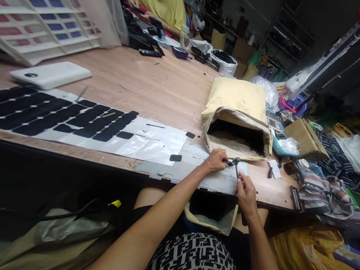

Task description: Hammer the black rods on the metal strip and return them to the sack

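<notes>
Left hand [216, 161]: fingers curled, pinching a small black part [229, 162] by its left end; finer grip hidden. Right hand [246, 192]: thumb and fingers wrapped round the handle of a metal-headed tool [237, 170], hammer-like at this scale. Apparently held so to steady the part from the left while controlling the tool from the near side. Cannot tell whether touching, head to part.

Orientation: tool's long axis near to far, tilted slightly left; head at far end, just beside the part. Black part pointing right, long axis roughly left-right, crosswise to the handle.

Position: both just above a grey sheet [168, 171] at the near table edge, near the yellow sack [236, 93]. Sack on its side, wide mouth facing near, probably for easy reach from the hands. Below the edge, at the lap, a second bag [213, 224], likely placed to catch or hold pieces.

To the left: white sheet [157, 142] with rows of black rounded pieces [104, 133], seemingly laid flat for easy picking. To the right: paper slip [275, 168], striped cloth [320, 189]. Far side: yellow garment [168, 15] of another person.
</notes>
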{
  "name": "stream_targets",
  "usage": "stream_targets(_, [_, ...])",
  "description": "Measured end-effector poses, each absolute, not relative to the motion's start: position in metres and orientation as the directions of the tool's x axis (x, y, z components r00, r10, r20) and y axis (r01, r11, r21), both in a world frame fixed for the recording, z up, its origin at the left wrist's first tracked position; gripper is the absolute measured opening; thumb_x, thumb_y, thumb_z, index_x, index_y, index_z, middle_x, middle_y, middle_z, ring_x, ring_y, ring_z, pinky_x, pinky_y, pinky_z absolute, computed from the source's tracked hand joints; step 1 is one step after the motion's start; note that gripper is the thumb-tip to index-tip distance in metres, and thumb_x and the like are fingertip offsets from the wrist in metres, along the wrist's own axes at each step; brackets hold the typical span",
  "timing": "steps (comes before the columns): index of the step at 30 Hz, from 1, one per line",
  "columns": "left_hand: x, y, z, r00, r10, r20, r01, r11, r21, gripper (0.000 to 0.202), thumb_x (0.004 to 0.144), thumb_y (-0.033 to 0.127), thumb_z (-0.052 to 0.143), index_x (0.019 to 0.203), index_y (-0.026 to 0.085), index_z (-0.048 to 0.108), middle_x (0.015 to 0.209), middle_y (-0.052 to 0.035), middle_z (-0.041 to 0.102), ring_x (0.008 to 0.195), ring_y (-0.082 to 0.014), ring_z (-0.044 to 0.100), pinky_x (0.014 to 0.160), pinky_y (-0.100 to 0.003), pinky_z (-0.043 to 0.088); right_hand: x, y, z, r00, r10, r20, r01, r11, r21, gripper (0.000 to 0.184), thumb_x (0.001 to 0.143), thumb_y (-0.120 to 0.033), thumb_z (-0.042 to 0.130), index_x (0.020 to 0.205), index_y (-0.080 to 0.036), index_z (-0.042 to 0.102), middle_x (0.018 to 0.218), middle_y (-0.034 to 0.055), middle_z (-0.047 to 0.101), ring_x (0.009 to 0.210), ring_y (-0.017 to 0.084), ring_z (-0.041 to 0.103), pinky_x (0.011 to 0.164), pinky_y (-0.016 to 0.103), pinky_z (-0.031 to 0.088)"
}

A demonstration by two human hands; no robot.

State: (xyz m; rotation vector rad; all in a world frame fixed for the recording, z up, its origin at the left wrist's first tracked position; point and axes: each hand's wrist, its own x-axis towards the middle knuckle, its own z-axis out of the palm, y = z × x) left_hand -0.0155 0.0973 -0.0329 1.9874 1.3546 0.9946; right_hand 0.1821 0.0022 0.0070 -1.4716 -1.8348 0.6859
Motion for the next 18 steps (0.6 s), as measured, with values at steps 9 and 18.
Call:
stream_targets(9, [-0.017,0.097,-0.030,0.246,0.928,0.281,0.562,-0.373,0.738,0.011,0.065,0.012,0.064,0.066,0.018,0.074,0.071,-0.0026,0.059,0.079,-0.0197,0.055,0.072,-0.032,0.042,0.170,0.000,0.009,-0.192,0.976,0.102,0.570,0.196,-0.798,0.040,0.097,-0.040,0.050,0.128,-0.018,0.064,0.093,0.0044,0.060,0.060,0.012,0.057,0.056,0.027,0.050])
stream_targets(18, [-0.017,0.096,-0.024,0.249,0.948,0.199,0.583,-0.311,0.750,0.013,0.067,0.016,0.069,0.077,0.018,0.077,0.084,-0.0038,0.067,0.093,-0.0223,0.059,0.090,-0.036,0.044,0.190,0.087,0.017,-0.137,0.896,0.422,0.900,0.291,-0.326,0.036,0.094,-0.029,0.047,0.117,-0.016,0.070,0.095,0.0099,0.065,0.085,0.021,0.058,0.079,0.033,0.048])
